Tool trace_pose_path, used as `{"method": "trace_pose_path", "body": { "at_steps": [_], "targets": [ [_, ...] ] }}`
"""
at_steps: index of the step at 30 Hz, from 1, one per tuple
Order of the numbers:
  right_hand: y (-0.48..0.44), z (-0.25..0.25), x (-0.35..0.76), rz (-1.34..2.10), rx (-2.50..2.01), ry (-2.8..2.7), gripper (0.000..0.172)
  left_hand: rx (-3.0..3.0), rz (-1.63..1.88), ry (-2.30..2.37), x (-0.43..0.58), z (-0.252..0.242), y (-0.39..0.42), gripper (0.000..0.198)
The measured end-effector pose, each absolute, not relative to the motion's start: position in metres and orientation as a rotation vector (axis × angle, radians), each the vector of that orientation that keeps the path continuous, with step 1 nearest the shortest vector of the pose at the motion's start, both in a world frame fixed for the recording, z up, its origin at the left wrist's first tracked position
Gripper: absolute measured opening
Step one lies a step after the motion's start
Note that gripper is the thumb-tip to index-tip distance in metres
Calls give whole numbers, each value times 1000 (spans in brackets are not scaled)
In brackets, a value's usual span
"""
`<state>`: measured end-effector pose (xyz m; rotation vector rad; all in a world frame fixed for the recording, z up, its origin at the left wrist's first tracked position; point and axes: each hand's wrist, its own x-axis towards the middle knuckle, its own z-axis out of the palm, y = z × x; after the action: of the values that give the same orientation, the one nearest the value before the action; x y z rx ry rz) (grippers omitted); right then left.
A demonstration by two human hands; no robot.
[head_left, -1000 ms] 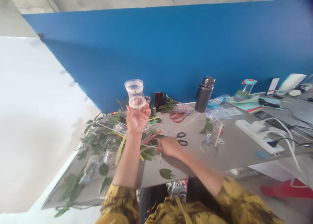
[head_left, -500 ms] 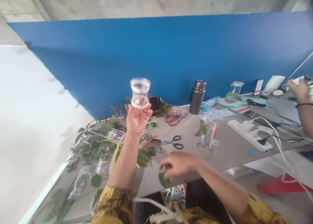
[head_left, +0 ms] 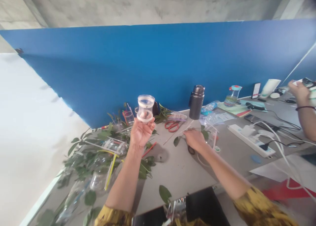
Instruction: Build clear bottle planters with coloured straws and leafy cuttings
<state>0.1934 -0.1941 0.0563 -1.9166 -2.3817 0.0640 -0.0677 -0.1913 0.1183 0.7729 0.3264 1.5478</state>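
My left hand [head_left: 142,132] is raised over the table, its fingers closed around the base of a clear plastic cup [head_left: 145,107]. The cup is upright and narrow-waisted, with whitish bands near its top and bottom. Farther right, my right hand [head_left: 195,139] is low over the tabletop with its fingers curled down. A green leaf [head_left: 176,141] shows just left of its fingertips. Partly under that hand is a dark handle loop of the black scissors [head_left: 191,150]; their blades are hidden. What the right fingers grip, if anything, cannot be made out.
Cut leaves, straws and clear plastic pieces [head_left: 98,178] cover the left side. Red-handled scissors [head_left: 172,126] lie near a dark thermos [head_left: 197,102]. Rightward are a jug [head_left: 232,96] and a white power strip [head_left: 250,141] with cables. Another person's hand [head_left: 300,91] is at far right.
My right hand has moved forward from the table's front to the black scissors, which now sit farther right. My left hand has lowered slightly with the cup. The view has shifted a little.
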Motion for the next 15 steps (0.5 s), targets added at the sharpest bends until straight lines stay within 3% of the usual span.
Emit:
{"method": "trace_pose_path", "body": {
  "at_steps": [4,6,15],
  "targets": [
    [-177,40,151,154,-1345,-2584,35,686,1500,382,-61,93,-185,34],
    [-169,31,137,145,-1266,-2650,36,640,1477,402,-59,85,-184,34],
    [-129,32,157,274,-1767,-2349,39,570,1449,404,-63,74,-178,31]
  ]
}}
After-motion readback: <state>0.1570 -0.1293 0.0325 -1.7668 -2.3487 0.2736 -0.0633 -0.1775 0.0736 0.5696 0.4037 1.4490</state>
